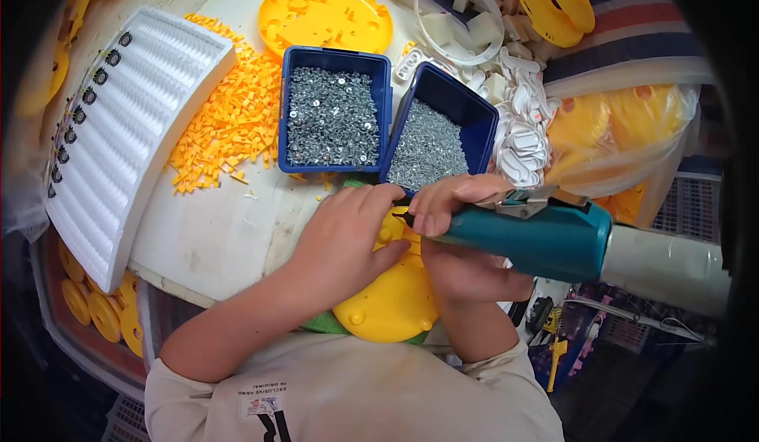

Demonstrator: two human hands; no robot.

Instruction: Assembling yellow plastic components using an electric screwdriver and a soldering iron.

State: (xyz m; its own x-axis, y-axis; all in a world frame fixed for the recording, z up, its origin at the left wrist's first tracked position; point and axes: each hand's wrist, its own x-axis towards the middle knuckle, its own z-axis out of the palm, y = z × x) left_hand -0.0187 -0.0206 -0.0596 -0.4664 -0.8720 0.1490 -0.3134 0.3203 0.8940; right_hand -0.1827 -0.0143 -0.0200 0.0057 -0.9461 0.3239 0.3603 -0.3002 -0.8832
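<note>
Hands [356,240] crowd yellow disc [391,300] (screw bins [336,110] behind).

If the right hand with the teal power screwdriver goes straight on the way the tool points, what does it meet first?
Probably the yellow round part: the right hand aims the teal screwdriver left, its tip near the left hand fingers. Depth is unclear.

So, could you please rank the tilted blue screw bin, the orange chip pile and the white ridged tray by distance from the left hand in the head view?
From the left hand:
1. Tilted blue bin, just above.
2. Orange chips, upper left.
3. White ridged tray, far left.
</note>
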